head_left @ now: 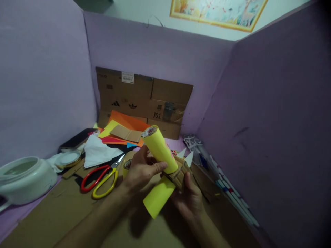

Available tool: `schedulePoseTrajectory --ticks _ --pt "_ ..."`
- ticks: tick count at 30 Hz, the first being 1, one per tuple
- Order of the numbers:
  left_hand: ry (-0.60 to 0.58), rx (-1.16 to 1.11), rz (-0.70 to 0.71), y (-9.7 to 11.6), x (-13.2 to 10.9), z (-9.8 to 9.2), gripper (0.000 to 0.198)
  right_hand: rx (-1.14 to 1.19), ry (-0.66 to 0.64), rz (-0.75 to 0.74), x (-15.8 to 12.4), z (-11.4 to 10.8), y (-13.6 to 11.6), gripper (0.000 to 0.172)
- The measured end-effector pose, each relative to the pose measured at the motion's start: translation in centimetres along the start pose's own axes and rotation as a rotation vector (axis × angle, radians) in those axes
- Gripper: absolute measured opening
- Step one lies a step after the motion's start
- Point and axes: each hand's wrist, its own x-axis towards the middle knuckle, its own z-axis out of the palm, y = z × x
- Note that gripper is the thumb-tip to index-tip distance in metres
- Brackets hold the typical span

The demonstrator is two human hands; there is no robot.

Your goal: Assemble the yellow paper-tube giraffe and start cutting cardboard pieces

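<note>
Working over a desk covered in brown cardboard (59, 213), before a printed brown cardboard panel (170, 89), we have metal scissors with red and yellow handles (113, 170) left of our left hand (139, 170), its grip closed around a tilted yellow paper tube (160, 151); our right hand (190, 198) has its grip closed on a ribbed brown cardboard piece (181, 174) by the tube's lower end.

We see a matt yellow paper tube (160, 150) and a ridged brown corrugated-cardboard piece (179, 176). At the tube's nine o'clock, a rounded white pot (31, 184) looks glossy, like ceramic; toward eight, red-and-yellow-handled scissors (113, 169) show smooth, plastic-looking grips and shiny metal blades.
</note>
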Motion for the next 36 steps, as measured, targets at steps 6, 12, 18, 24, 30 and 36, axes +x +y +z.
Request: schedulePoseTrajectory --ticks 6,12,18,24,30,36 --pt "0.019 0.010 -0.010 0.2 -1.4 -0.2 0.037 0.084 -0.061 0.015 -0.4 0.6 0.8 0.034" --pt "0.018 0.068 0.001 0.7 -2.1 0.3 0.026 0.046 -0.131 -0.007 -0.7 1.0 1.0 0.032" --pt "0.094 0.097 0.038 0.4 -2.4 0.6 0.024 -0.002 -0.173 -0.061 -0.9 0.9 1.2 0.042" --pt "0.064 0.094 0.042 -0.5 -1.8 0.0 0.030 -0.049 -0.190 -0.052 -0.8 0.8 1.0 0.045" --pt "0.221 0.119 0.190 1.6 -1.8 -2.4 0.051 -0.144 -0.126 -0.147 0.0 -0.1 -0.8 0.035" --pt "0.403 0.356 0.119 5.2 -3.9 -4.3 0.036 -0.334 -0.119 -0.251 0.2 -0.8 -1.8 0.045"
